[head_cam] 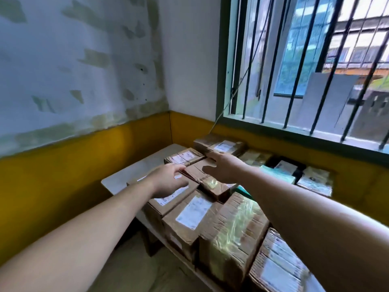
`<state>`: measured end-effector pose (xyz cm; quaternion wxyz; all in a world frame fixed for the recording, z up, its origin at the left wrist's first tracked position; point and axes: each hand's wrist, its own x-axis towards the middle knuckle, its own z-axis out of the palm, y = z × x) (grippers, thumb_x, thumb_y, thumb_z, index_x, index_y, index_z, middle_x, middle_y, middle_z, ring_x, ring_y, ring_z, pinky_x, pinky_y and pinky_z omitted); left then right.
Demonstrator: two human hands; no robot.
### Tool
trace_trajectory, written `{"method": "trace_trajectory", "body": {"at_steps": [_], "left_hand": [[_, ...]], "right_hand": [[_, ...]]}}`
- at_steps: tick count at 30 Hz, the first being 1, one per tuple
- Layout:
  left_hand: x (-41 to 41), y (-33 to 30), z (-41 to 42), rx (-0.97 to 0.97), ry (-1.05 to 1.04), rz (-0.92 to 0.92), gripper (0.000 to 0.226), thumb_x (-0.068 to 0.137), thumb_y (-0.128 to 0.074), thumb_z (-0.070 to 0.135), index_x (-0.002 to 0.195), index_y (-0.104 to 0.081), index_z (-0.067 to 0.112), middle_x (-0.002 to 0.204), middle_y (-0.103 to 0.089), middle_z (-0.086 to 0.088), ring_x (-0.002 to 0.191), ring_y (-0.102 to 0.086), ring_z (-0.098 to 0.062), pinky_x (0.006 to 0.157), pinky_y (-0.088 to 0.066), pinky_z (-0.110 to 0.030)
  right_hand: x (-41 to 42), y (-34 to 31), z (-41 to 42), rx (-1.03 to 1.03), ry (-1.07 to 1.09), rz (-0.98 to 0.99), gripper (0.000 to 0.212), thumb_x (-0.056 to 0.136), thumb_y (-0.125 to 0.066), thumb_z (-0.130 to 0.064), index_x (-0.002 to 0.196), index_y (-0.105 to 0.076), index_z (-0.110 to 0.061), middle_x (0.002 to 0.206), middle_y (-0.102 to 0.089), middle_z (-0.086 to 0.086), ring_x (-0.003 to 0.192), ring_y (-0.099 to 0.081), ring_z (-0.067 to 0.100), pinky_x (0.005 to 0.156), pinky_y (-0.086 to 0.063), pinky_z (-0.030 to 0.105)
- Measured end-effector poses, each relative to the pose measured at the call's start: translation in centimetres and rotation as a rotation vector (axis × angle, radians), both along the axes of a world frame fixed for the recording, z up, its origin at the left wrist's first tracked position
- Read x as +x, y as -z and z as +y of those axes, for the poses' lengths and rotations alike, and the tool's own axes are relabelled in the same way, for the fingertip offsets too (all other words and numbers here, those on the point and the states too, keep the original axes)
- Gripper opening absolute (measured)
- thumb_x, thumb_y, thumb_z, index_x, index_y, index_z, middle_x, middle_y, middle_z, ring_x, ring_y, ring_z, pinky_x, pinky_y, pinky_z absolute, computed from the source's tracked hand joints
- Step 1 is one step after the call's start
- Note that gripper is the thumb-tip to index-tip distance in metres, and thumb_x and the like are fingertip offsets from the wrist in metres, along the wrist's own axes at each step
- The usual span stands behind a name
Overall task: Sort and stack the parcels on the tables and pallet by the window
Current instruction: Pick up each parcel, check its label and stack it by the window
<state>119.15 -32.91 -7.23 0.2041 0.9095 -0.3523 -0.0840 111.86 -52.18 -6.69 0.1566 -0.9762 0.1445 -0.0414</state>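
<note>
Several brown cardboard parcels with white labels lie packed together on a pale table (134,169) under the window. A small taped parcel (207,182) sits in the middle of the pile. My left hand (170,179) hovers over its left end, fingers loosely spread above a labelled box (168,200). My right hand (223,167) reaches over its far end with fingers stretched out, holding nothing. Beyond my right hand lies another labelled parcel (223,146) against the wall.
A large tape-wrapped carton (233,230) and a labelled box (193,213) stand at the near edge. Plastic-wrapped packets (315,182) lie along the yellow wall on the right. A barred window (305,66) is above. The table's left part shows bare top.
</note>
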Motion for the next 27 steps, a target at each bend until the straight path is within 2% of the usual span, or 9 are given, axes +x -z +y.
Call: {"method": "trace_trajectory", "body": {"at_steps": [3,9,11,13,16,18,19,21,27], "left_hand": [[4.0,1.3,-1.5,0.035,0.005,0.021,0.054,0.088,-0.062,0.037,0.139,-0.047,0.024,0.144,-0.047,0.0,0.127,-0.047,-0.018,0.096,-0.038,-0.026],[12.9,4.4,-4.0,0.08,0.082,0.072,0.063,0.085,-0.063,0.046,0.142,-0.043,0.027,0.147,-0.044,0.0,0.129,-0.046,-0.021,0.107,-0.038,-0.035],[16.2,5.5,-4.8,0.074,0.127,0.083,0.061,0.087,-0.063,0.042,0.142,-0.043,0.025,0.147,-0.044,-0.002,0.13,-0.045,-0.021,0.107,-0.037,-0.034],[19.6,6.4,-5.6,0.079,0.18,0.089,0.059,0.09,-0.062,0.037,0.143,-0.042,0.022,0.147,-0.043,-0.005,0.131,-0.043,-0.021,0.105,-0.035,-0.03],[24.3,7.2,-7.0,0.065,0.249,0.105,0.058,0.091,-0.061,0.035,0.144,-0.041,0.02,0.15,-0.04,-0.004,0.135,-0.039,-0.021,0.105,-0.033,-0.027],[27.0,7.6,-8.0,0.069,0.3,0.118,0.059,0.091,-0.06,0.035,0.144,-0.041,0.019,0.151,-0.038,-0.004,0.137,-0.036,-0.02,0.108,-0.031,-0.028],[28.2,7.9,-8.6,0.083,0.328,0.117,0.059,0.091,-0.06,0.035,0.145,-0.04,0.019,0.152,-0.038,-0.003,0.138,-0.036,-0.02,0.109,-0.031,-0.028],[30.3,8.2,-10.0,0.109,0.368,0.12,0.061,0.09,-0.061,0.036,0.145,-0.04,0.02,0.152,-0.038,-0.003,0.138,-0.036,-0.02,0.108,-0.031,-0.029],[35.5,9.1,-15.4,0.141,0.449,0.121,0.061,0.088,-0.062,0.033,0.144,-0.041,0.019,0.149,-0.041,-0.002,0.135,-0.039,-0.018,0.107,-0.032,-0.026]], "right_hand": [[3.5,1.4,-1.5,-0.022,0.0,0.049,0.064,0.093,-0.054,-0.055,0.149,-0.037,-0.028,0.143,-0.05,0.008,0.125,-0.051,0.029,0.099,-0.047,0.037],[11.3,4.1,-3.7,0.024,0.118,0.047,0.055,0.094,-0.054,-0.052,0.139,-0.047,-0.022,0.129,-0.057,0.009,0.114,-0.056,0.028,0.089,-0.049,0.034],[14.4,5.2,-4.0,0.052,0.177,0.025,0.05,0.092,-0.054,-0.052,0.132,-0.053,-0.021,0.124,-0.062,0.008,0.108,-0.058,0.027,0.082,-0.049,0.032],[17.4,6.2,-4.1,0.086,0.237,0.01,0.049,0.092,-0.054,-0.052,0.13,-0.054,-0.02,0.124,-0.063,0.008,0.108,-0.058,0.028,0.076,-0.042,0.028],[21.4,6.7,-3.7,0.107,0.31,0.0,0.059,0.094,-0.054,-0.053,0.142,-0.046,-0.02,0.136,-0.055,0.009,0.118,-0.055,0.028,0.085,-0.044,0.029],[23.4,6.6,-3.4,0.102,0.356,0.005,0.065,0.094,-0.053,-0.054,0.148,-0.038,-0.022,0.142,-0.05,0.008,0.124,-0.052,0.028,0.099,-0.046,0.036],[24.3,6.6,-3.4,0.099,0.377,0.012,0.065,0.095,-0.052,-0.054,0.149,-0.037,-0.022,0.142,-0.049,0.008,0.124,-0.052,0.027,0.101,-0.046,0.039],[25.9,6.7,-3.8,0.092,0.414,0.033,0.064,0.095,-0.051,-0.055,0.149,-0.037,-0.022,0.141,-0.05,0.008,0.122,-0.053,0.027,0.101,-0.047,0.042],[30.0,7.8,-8.3,0.087,0.499,0.1,0.056,0.095,-0.051,-0.054,0.141,-0.045,-0.022,0.129,-0.055,0.008,0.115,-0.054,0.027,0.094,-0.049,0.039]]}}
